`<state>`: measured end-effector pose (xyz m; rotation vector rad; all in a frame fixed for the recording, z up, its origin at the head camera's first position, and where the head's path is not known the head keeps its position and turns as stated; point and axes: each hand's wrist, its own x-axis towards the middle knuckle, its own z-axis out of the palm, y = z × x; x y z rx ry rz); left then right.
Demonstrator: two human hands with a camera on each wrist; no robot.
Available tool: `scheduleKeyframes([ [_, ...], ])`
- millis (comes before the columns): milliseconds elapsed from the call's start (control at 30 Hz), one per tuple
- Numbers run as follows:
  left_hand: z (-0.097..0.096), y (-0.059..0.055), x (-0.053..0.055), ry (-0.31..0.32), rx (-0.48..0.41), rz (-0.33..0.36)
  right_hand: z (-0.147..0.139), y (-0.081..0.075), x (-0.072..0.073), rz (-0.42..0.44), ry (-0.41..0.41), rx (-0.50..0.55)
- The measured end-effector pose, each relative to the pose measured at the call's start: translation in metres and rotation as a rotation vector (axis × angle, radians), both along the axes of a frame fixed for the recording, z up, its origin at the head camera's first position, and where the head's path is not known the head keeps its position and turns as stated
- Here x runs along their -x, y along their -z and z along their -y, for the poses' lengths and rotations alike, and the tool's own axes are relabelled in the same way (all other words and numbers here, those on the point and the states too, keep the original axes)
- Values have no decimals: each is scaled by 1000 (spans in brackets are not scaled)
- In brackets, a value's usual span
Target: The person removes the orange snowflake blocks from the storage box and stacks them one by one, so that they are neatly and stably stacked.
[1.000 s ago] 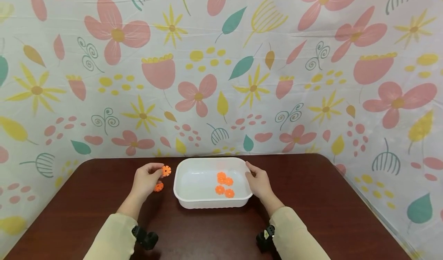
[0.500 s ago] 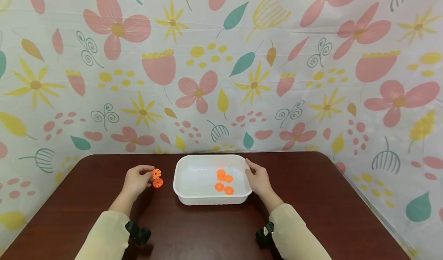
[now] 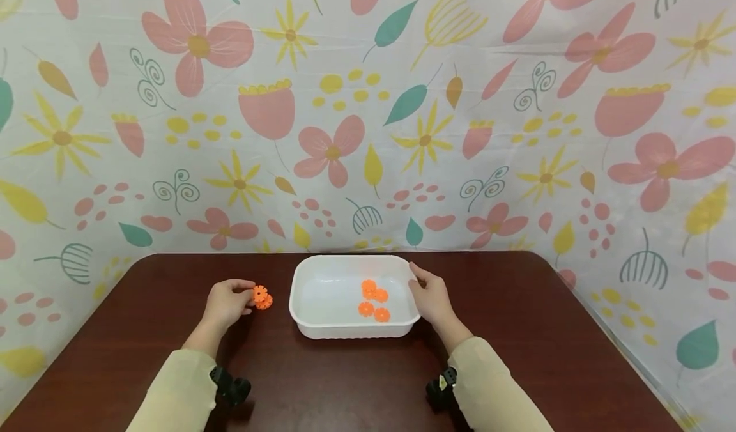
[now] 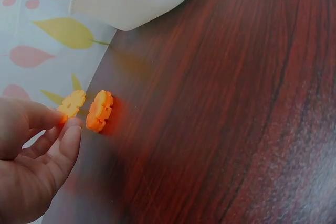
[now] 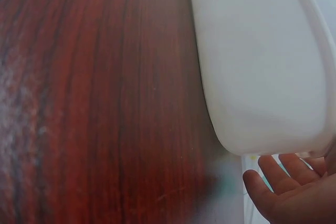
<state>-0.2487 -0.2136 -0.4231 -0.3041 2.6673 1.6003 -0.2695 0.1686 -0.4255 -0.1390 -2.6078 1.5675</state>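
Orange notched plastic disc (image 4: 73, 103), left hand (image 3: 226, 304) pinching, has neared our orange stack (image 4: 100, 111), likely aligning; right hand (image 3: 432, 299) grips white tub (image 3: 355, 332) at right edge.

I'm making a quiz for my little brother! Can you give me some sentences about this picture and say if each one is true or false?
1. The left hand pinches an orange flower-shaped piece. True.
2. The right hand holds the edge of the white tray. True.
3. The white tray is round. False: it is a rectangle with rounded corners.
4. The table is dark reddish-brown. True.
5. There is nothing in the white tray. False: other orange pieces lie in it, nearer the right hand's end.
6. The left hand is inside the white tray. False: it is outside, beyond the tray's left end.
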Motion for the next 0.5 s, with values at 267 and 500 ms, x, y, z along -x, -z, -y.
scheduleKeyframes([
  [267,0,2,0,-7,1,22,0,3,3,-2,7,0],
  [500,2,6,1,-11,9,38,0,3,4,-7,-2,-2],
])
